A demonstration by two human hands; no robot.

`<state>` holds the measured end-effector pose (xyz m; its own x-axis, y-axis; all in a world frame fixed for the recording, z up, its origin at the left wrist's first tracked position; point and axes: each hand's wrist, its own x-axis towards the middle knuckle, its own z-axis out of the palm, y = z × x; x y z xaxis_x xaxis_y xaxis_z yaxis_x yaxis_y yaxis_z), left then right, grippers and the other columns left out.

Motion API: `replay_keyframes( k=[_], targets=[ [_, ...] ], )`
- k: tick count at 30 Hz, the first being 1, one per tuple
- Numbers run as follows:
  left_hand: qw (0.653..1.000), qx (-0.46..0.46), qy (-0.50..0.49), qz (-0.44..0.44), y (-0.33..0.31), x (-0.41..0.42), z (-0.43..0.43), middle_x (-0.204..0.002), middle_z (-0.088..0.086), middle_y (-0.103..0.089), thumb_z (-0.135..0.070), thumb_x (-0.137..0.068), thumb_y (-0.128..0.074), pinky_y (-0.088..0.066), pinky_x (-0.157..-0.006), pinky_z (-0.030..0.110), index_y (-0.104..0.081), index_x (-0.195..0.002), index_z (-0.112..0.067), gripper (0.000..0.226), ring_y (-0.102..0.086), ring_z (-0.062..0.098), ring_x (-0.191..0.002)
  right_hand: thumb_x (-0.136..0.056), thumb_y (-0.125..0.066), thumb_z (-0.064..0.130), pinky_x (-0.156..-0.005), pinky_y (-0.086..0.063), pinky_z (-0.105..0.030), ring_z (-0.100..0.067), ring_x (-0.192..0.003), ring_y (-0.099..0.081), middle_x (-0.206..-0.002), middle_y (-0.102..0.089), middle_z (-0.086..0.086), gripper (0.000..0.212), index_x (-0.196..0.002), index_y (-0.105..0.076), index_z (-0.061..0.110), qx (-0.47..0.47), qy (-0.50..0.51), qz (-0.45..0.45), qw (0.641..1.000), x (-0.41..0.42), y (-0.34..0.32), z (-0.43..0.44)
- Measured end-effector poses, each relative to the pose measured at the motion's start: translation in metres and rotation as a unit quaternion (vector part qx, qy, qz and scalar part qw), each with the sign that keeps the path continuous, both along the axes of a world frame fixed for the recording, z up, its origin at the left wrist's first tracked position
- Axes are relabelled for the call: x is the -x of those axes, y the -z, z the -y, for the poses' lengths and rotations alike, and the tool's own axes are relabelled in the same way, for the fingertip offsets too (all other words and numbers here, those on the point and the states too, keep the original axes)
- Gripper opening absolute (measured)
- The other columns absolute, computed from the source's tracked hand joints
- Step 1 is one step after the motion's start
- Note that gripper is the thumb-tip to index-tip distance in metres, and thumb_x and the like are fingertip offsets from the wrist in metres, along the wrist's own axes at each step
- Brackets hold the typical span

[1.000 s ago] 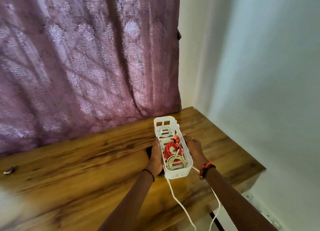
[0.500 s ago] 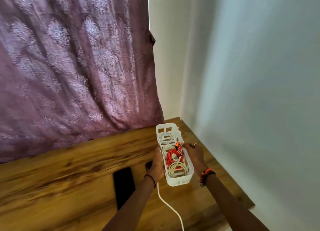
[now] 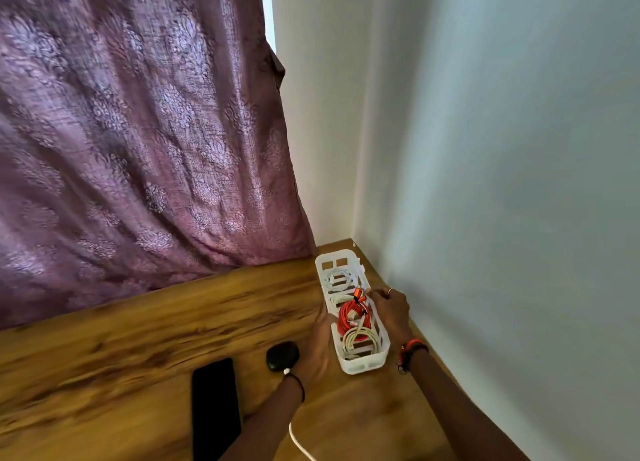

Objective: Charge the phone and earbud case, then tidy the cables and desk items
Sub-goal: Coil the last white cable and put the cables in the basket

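Note:
A white slotted basket point(image 3: 362, 363) sits on the wooden desk point(image 3: 138, 339) near the right wall, holding a coiled orange cable point(image 3: 348, 317) and coiled white cables point(image 3: 356, 341). My left hand point(image 3: 318, 346) grips the basket's left side and my right hand point(image 3: 389, 310) grips its right rim. A black earbud case point(image 3: 282, 355) lies just left of my left hand with a white cable point(image 3: 298, 440) plugged in. A black phone point(image 3: 215, 407) lies face up further left.
A purple patterned curtain point(image 3: 138, 131) hangs behind the desk. The white wall point(image 3: 502, 183) runs close along the desk's right edge and meets the back wall in a corner just beyond the basket.
The basket, held in both hands, has moved farther back and right toward the wall corner. The view swung right, so the phone and earbud case came into sight.

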<state>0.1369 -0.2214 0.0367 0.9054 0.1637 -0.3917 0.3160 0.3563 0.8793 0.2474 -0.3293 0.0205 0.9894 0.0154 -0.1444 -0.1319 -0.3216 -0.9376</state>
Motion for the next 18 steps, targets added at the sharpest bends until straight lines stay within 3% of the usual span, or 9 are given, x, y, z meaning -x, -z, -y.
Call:
replay_keyframes(
  k=[2,3,5,7,8,11,14,18],
  targets=[
    [0.998,-0.044,-0.014,0.04,0.008,0.0,-0.002,-0.11,0.003,-0.062,-0.009,-0.097,-0.043,-0.056,-0.075,0.023,-0.052,-0.117,-0.016,0.023,-0.063,0.015,-0.094,-0.084,-0.067,0.022,-0.072,-0.047,-0.025,-0.016,-0.08,-0.064,-0.088,-0.072,-0.004,0.016,-0.093,-0.074,0.01,-0.001,0.002,0.001,1.0,-0.007,0.003,-0.002],
    [0.994,-0.099,0.001,0.053,0.012,0.004,-0.005,-0.124,0.003,-0.059,-0.009,-0.093,-0.052,-0.054,-0.088,0.03,-0.044,-0.13,-0.018,0.039,-0.061,0.017,-0.107,-0.084,-0.066,0.022,-0.074,-0.048,-0.026,-0.016,-0.081,-0.065,-0.089,-0.072,-0.004,0.017,-0.093,-0.074,0.01,0.001,-0.002,0.004,1.0,-0.009,0.004,-0.002],
    [0.98,-0.187,0.056,0.041,0.016,0.007,-0.007,-0.136,-0.005,-0.046,-0.019,-0.085,-0.066,-0.043,-0.104,0.038,-0.029,-0.14,-0.022,0.067,-0.051,0.013,-0.121,-0.084,-0.066,0.022,-0.078,-0.051,-0.029,-0.018,-0.083,-0.065,-0.09,-0.072,-0.005,0.017,-0.094,-0.073,0.01,0.01,-0.007,0.01,1.0,-0.014,0.006,-0.003],
    [0.968,-0.236,0.082,0.039,0.019,0.009,-0.003,-0.141,-0.006,-0.038,-0.023,-0.084,-0.068,-0.035,-0.111,0.033,-0.023,-0.143,-0.018,0.074,-0.045,0.0,-0.116,-0.084,-0.066,0.021,-0.08,-0.052,-0.031,-0.019,-0.083,-0.065,-0.088,-0.073,-0.006,0.016,-0.091,-0.073,0.009,0.021,-0.005,0.017,1.0,-0.018,0.008,-0.004],
    [0.962,-0.255,0.086,0.04,0.021,0.01,0.001,-0.143,-0.005,-0.033,-0.018,-0.087,-0.065,-0.031,-0.112,0.029,-0.023,-0.143,-0.021,0.07,-0.041,-0.005,-0.114,-0.084,-0.066,0.02,-0.078,-0.052,-0.03,-0.02,-0.081,-0.065,-0.086,-0.073,-0.007,0.014,-0.089,-0.073,0.009,0.025,-0.005,0.021,0.999,-0.02,0.009,-0.004],
    [0.943,-0.311,0.076,0.086,0.02,0.013,0.006,-0.14,-0.005,-0.03,-0.011,-0.086,-0.065,-0.03,-0.106,0.014,-0.025,-0.13,-0.059,0.076,-0.039,-0.014,-0.117,-0.086,-0.063,0.016,-0.068,-0.043,-0.023,-0.017,-0.073,-0.061,-0.084,-0.071,-0.011,0.015,-0.087,-0.072,0.004,0.056,-0.018,0.042,0.997,-0.02,0.005,-0.006],
    [0.929,-0.356,0.062,0.08,0.023,0.011,0.009,-0.142,-0.01,-0.031,-0.025,-0.083,-0.07,-0.026,-0.11,0.015,-0.021,-0.135,-0.037,0.072,-0.033,0.0,-0.128,-0.088,-0.059,0.012,-0.065,-0.039,-0.02,-0.014,-0.07,-0.057,-0.081,-0.069,-0.01,0.016,-0.085,-0.071,0.002,0.087,-0.037,0.073,0.993,-0.024,0.003,-0.008],
    [0.926,-0.363,0.025,0.095,0.024,0.005,0.01,-0.131,-0.02,-0.032,-0.05,-0.075,-0.07,-0.022,-0.091,-0.006,-0.024,-0.128,-0.038,0.071,-0.035,0.0,-0.124,-0.092,-0.049,0.011,-0.075,-0.045,-0.023,-0.02,-0.088,-0.058,-0.098,-0.065,-0.013,0.022,-0.095,-0.069,0.005,0.12,-0.021,0.127,0.984,-0.031,0.003,-0.01]
  ],
)
